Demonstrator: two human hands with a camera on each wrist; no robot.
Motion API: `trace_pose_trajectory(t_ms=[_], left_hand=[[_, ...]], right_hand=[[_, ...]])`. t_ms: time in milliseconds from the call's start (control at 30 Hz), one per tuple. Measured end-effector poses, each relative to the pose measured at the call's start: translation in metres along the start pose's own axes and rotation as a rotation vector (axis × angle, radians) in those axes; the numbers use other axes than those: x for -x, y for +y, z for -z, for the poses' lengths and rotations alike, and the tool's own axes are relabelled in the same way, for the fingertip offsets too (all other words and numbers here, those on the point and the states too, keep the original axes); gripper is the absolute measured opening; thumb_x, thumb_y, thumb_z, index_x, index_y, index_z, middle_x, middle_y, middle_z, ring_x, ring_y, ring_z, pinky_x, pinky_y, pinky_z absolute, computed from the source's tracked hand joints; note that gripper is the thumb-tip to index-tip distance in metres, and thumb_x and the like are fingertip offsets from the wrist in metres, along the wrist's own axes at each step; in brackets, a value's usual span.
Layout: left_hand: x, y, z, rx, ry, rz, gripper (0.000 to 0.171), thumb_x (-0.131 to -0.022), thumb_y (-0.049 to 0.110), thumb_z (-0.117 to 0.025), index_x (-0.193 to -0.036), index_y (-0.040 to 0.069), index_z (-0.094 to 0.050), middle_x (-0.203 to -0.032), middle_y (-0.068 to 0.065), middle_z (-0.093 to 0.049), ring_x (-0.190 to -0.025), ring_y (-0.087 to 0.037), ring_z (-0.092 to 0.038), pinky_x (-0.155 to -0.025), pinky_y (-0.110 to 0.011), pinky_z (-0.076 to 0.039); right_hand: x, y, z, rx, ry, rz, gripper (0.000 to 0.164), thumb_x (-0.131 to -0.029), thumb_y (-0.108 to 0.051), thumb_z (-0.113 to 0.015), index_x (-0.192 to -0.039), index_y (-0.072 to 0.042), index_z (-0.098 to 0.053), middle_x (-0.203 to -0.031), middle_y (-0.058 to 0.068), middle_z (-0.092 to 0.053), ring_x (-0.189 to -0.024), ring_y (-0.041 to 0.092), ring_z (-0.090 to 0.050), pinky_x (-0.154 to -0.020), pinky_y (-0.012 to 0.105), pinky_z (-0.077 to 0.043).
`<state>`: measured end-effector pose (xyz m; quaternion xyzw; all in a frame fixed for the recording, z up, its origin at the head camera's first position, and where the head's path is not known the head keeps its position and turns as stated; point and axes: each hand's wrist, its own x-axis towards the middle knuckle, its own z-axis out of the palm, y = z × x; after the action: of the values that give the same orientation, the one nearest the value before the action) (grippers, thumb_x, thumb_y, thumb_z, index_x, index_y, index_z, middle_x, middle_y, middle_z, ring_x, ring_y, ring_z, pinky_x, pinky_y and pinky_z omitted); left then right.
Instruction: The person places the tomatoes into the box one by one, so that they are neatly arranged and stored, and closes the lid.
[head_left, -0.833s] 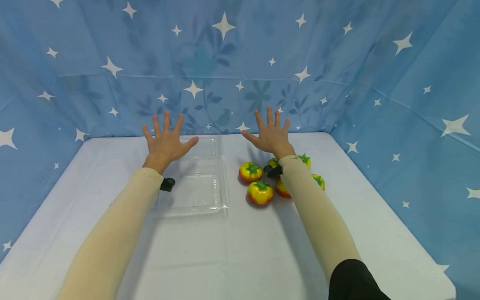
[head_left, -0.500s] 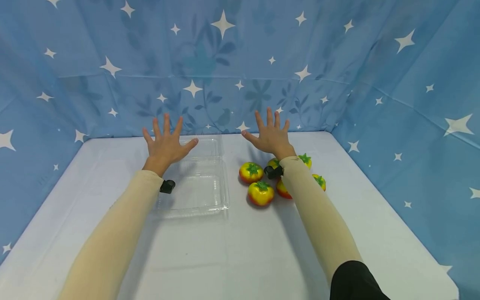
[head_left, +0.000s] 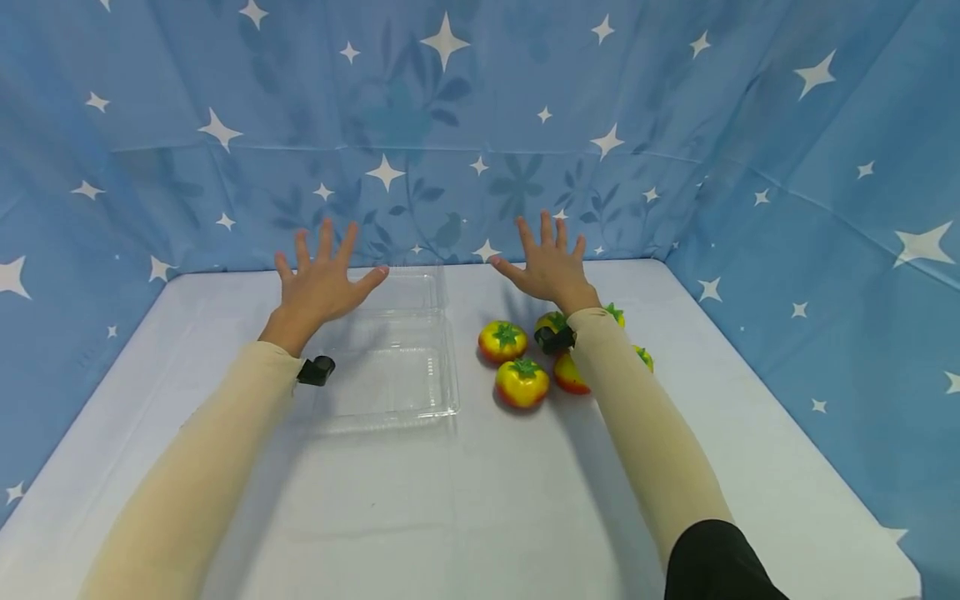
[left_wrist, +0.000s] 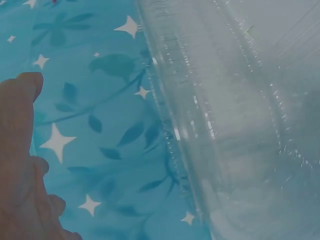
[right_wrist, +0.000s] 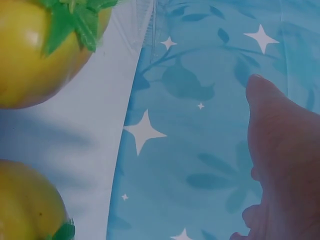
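Note:
My left hand (head_left: 318, 287) is raised with fingers spread over the left part of a clear plastic clamshell box (head_left: 438, 367), whose lid is folded back toward the curtain. Nothing is in its grasp. In the left wrist view the box (left_wrist: 240, 130) fills the right side. My right hand (head_left: 551, 267), also spread and holding nothing, hovers beyond a group of several yellow-red persimmons with green leafy tops. One persimmon (head_left: 522, 385) lies nearest me, another persimmon (head_left: 502, 342) just behind it. The right forearm partly hides others. Two persimmons show in the right wrist view, one persimmon (right_wrist: 40, 55) at upper left.
A white-covered table (head_left: 375, 517) carries everything. Behind it hangs a blue curtain (head_left: 480, 100) with white stars, and more of the curtain runs along the right side. Small black cameras (head_left: 317, 370) are strapped at both wrists.
My left hand has shifted slightly left, and my right hand slightly to the right. Both keep their fingers spread. The box and persimmons stay where they were.

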<state>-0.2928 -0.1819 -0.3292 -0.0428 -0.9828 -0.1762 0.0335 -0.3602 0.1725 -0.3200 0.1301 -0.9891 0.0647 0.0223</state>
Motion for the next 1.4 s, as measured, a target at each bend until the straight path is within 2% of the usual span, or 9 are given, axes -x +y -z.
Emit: trace_pose_trajectory(t_ms=[200,367,533,700,900,1033,1233,1400], left_hand=[[0.021,-0.006,0.018,0.039,-0.029,-0.019,0.102,-0.100,0.082,-0.037,-0.173,0.027,0.009,-0.175,-0.012,0.025,-0.155,-0.051,0.027,-0.112,-0.083,0.016],[0.045,-0.016,0.034,0.075,-0.044,-0.052,0.102,-0.100,0.081,-0.040,-0.172,0.029,0.012,-0.176,-0.010,0.024,-0.155,-0.052,0.026,-0.111,-0.084,0.016],[0.075,-0.031,0.035,0.107,-0.056,-0.063,0.103,-0.102,0.077,-0.045,-0.172,0.027,0.012,-0.176,-0.012,0.021,-0.155,-0.057,0.021,-0.111,-0.086,0.012],[0.103,-0.046,0.023,0.172,-0.030,-0.088,0.102,-0.105,0.065,-0.053,-0.173,0.020,0.009,-0.177,-0.015,0.018,-0.155,-0.060,0.013,-0.110,-0.089,0.002],[0.130,-0.056,-0.002,0.341,-0.044,-0.080,0.109,-0.103,0.056,-0.065,-0.172,0.018,0.011,-0.177,-0.015,0.018,-0.159,-0.054,0.008,-0.111,-0.089,-0.008],[0.139,-0.059,-0.017,0.440,-0.072,-0.069,0.111,-0.103,0.053,-0.067,-0.171,0.020,0.015,-0.176,-0.011,0.022,-0.160,-0.049,0.009,-0.113,-0.087,-0.011],[0.145,-0.062,-0.039,0.567,-0.075,-0.083,0.116,-0.102,0.045,-0.071,-0.170,0.020,0.020,-0.176,-0.013,0.022,-0.161,-0.047,0.009,-0.120,-0.079,-0.007],[0.149,-0.063,-0.048,0.612,-0.110,-0.076,0.118,-0.101,0.043,-0.073,-0.169,0.025,0.022,-0.176,-0.010,0.023,-0.161,-0.049,0.007,-0.119,-0.080,-0.009]], right_hand=[[0.001,0.002,0.000,-0.005,-0.001,-0.002,0.099,-0.103,-0.079,-0.037,-0.175,-0.021,-0.003,-0.176,0.021,0.015,-0.161,0.048,0.010,-0.122,0.076,0.006],[0.003,0.002,0.000,0.004,0.017,-0.003,0.099,-0.103,-0.078,-0.039,-0.175,-0.019,-0.005,-0.176,0.021,0.014,-0.161,0.048,0.009,-0.121,0.076,0.005],[0.006,0.005,0.000,-0.003,-0.001,0.000,0.100,-0.103,-0.078,-0.039,-0.175,-0.019,-0.004,-0.176,0.023,0.014,-0.161,0.049,0.008,-0.122,0.076,0.005],[0.008,0.010,0.006,-0.013,0.006,-0.007,0.098,-0.104,-0.075,-0.041,-0.175,-0.017,-0.005,-0.176,0.024,0.013,-0.161,0.048,0.007,-0.121,0.077,0.003],[0.011,0.017,0.011,-0.050,-0.010,-0.004,0.100,-0.103,-0.076,-0.041,-0.174,-0.017,-0.002,-0.176,0.023,0.017,-0.161,0.049,0.006,-0.121,0.078,0.004],[0.013,0.026,0.013,-0.101,-0.036,-0.009,0.101,-0.103,-0.077,-0.040,-0.174,-0.018,0.000,-0.175,0.022,0.018,-0.161,0.049,0.007,-0.121,0.077,0.005],[0.020,0.045,0.016,-0.194,-0.076,-0.023,0.101,-0.103,-0.077,-0.041,-0.174,-0.019,0.000,-0.176,0.021,0.018,-0.161,0.047,0.007,-0.121,0.076,0.006],[0.030,0.060,0.020,-0.258,-0.126,-0.035,0.100,-0.103,-0.075,-0.043,-0.175,-0.019,-0.002,-0.176,0.020,0.019,-0.160,0.051,0.000,-0.122,0.077,0.001]])
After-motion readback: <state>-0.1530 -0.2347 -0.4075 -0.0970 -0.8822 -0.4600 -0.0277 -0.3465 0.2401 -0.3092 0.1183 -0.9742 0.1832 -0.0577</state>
